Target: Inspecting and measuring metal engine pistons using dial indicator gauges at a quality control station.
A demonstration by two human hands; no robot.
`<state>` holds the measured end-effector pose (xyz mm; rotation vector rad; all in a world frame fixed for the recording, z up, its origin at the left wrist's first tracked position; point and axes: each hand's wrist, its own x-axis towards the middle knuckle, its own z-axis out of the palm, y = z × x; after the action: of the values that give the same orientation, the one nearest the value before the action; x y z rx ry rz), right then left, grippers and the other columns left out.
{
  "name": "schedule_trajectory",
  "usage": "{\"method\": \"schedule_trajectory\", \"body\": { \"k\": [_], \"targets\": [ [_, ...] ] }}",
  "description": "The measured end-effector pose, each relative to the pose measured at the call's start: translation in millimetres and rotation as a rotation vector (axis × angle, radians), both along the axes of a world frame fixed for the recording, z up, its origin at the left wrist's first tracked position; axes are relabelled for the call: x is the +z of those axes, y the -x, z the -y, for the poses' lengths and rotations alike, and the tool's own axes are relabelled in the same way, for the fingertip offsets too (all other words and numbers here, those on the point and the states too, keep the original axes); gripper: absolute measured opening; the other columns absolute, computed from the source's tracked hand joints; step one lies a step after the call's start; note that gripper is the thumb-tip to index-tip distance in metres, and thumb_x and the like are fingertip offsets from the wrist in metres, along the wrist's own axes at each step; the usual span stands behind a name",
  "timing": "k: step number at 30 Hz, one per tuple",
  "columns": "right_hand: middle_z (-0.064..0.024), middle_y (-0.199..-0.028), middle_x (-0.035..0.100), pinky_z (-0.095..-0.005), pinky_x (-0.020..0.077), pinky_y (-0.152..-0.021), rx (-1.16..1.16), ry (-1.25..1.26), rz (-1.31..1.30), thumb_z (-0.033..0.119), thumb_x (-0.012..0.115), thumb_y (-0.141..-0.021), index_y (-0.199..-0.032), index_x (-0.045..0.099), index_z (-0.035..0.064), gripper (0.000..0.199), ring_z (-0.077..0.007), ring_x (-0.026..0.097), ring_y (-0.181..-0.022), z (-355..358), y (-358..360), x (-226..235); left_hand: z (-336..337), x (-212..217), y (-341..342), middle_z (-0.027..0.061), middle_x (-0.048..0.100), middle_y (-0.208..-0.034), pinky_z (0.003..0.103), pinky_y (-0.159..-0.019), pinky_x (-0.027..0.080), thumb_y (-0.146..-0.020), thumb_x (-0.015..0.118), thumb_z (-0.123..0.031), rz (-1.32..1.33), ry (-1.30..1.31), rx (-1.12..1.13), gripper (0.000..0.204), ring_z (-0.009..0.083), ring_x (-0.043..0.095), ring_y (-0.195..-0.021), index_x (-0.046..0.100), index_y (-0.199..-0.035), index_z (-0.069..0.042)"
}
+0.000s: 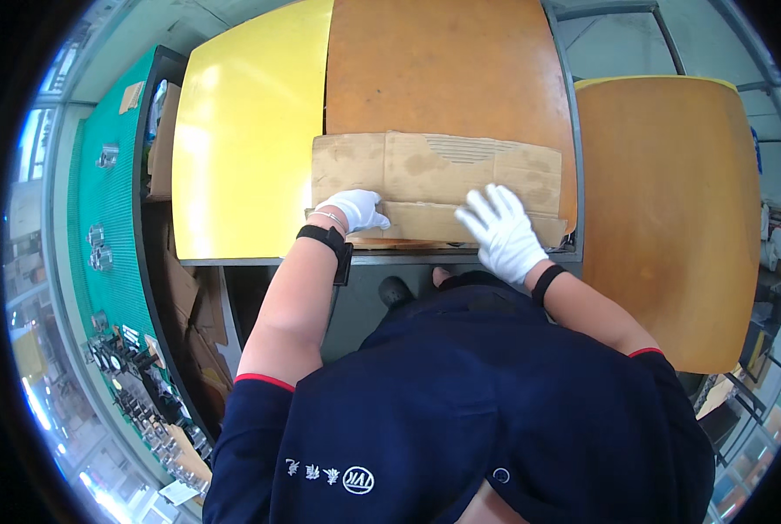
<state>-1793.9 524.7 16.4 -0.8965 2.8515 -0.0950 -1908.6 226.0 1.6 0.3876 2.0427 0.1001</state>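
Observation:
A long folded sheet of brown cardboard lies along the near edge of the orange tabletop, with a crease running lengthwise and a narrow flap at the front. My left hand, in a white glove, rests at its left end; the fingers are bent together against the cardboard and the thumb points right. Over the right part of the flap, my right hand, gloved in white too, has its fingers stretched out and spread, palm down. Its fingertips look slightly blurred, and contact with the cardboard is hard to judge.
Beside the orange tabletop is a yellow panel on the left. A separate brown table stands to the right. Further left, a green-matted bench carries small metal parts, with cardboard boxes on shelving next to it.

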Motion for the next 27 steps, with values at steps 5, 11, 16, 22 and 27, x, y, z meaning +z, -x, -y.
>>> {"method": "schedule_trajectory", "body": {
  "k": [5,11,16,22,27],
  "targets": [
    [-0.0113,-0.157,0.037,-0.0487,0.0143,-0.122,0.022,-0.099,0.166,0.041,0.067,-0.082,-0.152,0.037,0.0129,0.081,-0.0347,0.028,-0.147,1,9,-14,-21,28,-5,0.0181,0.063,-0.131,0.042,-0.103,0.046,-0.085,0.067,-0.054,-0.196,0.128,0.02,0.067,0.0364,0.057,-0.125,0.061,-0.13,-0.006],
    [-0.0133,-0.159,0.032,-0.0461,0.0108,-0.123,-0.01,-0.087,0.108,0.039,0.058,-0.088,-0.155,0.028,0.0114,0.079,-0.0308,0.025,-0.15,0,10,-33,-25,7,-61,0.012,0.029,-0.161,0.054,-0.12,0.017,-0.087,0.06,-0.062,-0.573,0.011,-0.391,0.093,0.0397,0.027,-0.147,0.026,-0.157,-0.011],
    [-0.0135,-0.158,0.034,-0.045,0.0133,-0.123,0.058,-0.238,0.02,0.027,0.05,-0.091,-0.154,0.03,0.0086,0.069,-0.0305,0.029,-0.148,2,12,-34,-28,-22,-71,0.0151,0.03,-0.161,0.052,-0.12,0.02,-0.096,0.053,-0.037,-0.697,0.127,-0.442,0.074,0.0434,0.031,-0.145,0.025,-0.157,-0.008],
    [-0.0156,-0.143,0.052,-0.0429,0.0379,-0.11,-0.209,0.131,-0.023,0.019,0.061,-0.087,-0.134,0.056,0.0032,0.05,-0.0337,0.047,-0.135,22,-23,-19,-35,-39,-92,0.0252,0.042,-0.151,0.052,-0.111,0.037,-0.095,0.049,-0.014,-0.838,0.063,-0.317,0.063,0.0469,0.051,-0.128,0.03,-0.153,-0.002],
    [-0.0107,-0.106,0.071,-0.0369,0.0544,-0.073,-0.911,0.981,0.925,0.039,0.069,-0.093,-0.12,0.063,0.0033,0.045,-0.0216,0.07,-0.086,38,-105,-17,-43,-15,-138,0.0284,0.047,-0.145,0.051,-0.102,0.042,-0.093,0.051,-0.013,-0.754,-0.062,-0.442,0.06,0.047,0.055,-0.121,0.035,-0.15,0.0]
  ]
}}
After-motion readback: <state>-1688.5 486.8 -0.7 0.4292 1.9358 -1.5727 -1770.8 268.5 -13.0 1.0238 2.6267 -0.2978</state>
